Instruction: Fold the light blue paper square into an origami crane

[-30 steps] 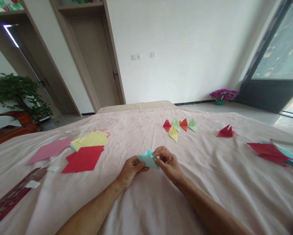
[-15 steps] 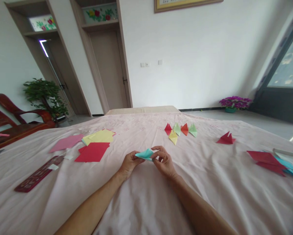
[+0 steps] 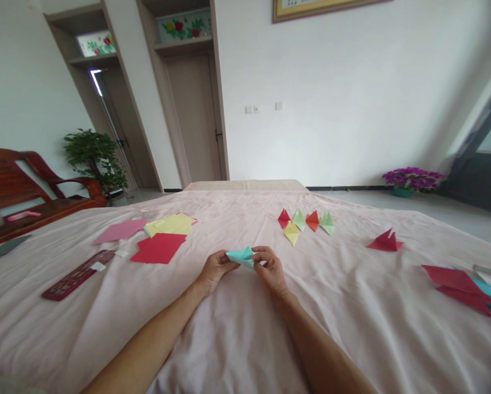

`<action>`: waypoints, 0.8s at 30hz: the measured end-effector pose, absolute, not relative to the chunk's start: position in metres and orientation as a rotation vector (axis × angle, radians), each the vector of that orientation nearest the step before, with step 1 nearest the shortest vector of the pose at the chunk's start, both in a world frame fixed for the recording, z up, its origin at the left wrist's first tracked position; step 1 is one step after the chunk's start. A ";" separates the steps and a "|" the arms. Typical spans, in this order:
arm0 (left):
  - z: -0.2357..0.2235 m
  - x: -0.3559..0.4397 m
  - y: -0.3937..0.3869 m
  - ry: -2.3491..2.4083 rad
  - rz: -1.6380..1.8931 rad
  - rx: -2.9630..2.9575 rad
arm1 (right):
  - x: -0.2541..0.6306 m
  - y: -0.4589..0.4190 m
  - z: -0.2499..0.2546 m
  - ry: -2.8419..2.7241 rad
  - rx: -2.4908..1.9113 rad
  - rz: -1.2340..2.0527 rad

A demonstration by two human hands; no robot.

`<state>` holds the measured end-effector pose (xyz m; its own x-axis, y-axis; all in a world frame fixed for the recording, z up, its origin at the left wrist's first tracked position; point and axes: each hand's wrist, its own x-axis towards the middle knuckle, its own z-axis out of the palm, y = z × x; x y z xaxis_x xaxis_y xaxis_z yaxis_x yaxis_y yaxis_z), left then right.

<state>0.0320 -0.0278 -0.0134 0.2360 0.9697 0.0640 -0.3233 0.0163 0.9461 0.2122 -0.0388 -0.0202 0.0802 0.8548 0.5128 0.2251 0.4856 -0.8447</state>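
a wooden bench (image 3: pixel 52 189) and leafy plant (image 3: pixel 94 156) stand left of brown doors (image 3: pixel 194 109) in a white wall (image 3: pixel 331 98).

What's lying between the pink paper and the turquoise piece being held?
In the head view, from the pink paper: red sheets, with yellow sheets just behind them, then bare cloth, then the left hand, pinching the turquoise piece.

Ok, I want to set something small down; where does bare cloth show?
Bare pink cloth shows between the flat red paper sheets and the left hand, and between the right hand and the lone folded red paper. It's crowded around the small folded yellow paper and by the blue paper at right.
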 end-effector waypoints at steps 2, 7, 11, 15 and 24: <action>-0.014 0.032 -0.027 0.771 1.187 1.076 | 0.212 -0.035 -0.023 -1.431 -1.000 0.628; -0.017 0.029 -0.024 0.772 1.197 1.030 | 0.210 -0.032 -0.025 -1.445 -0.958 0.652; -0.015 0.027 -0.022 0.781 1.191 0.999 | 0.210 -0.033 -0.022 -1.452 -0.939 0.658; -0.013 0.027 -0.019 0.776 1.187 0.977 | 0.208 -0.034 -0.020 -1.446 -0.941 0.663; -0.014 0.027 -0.016 0.744 1.170 0.950 | 0.207 -0.032 -0.017 -1.466 -0.976 0.681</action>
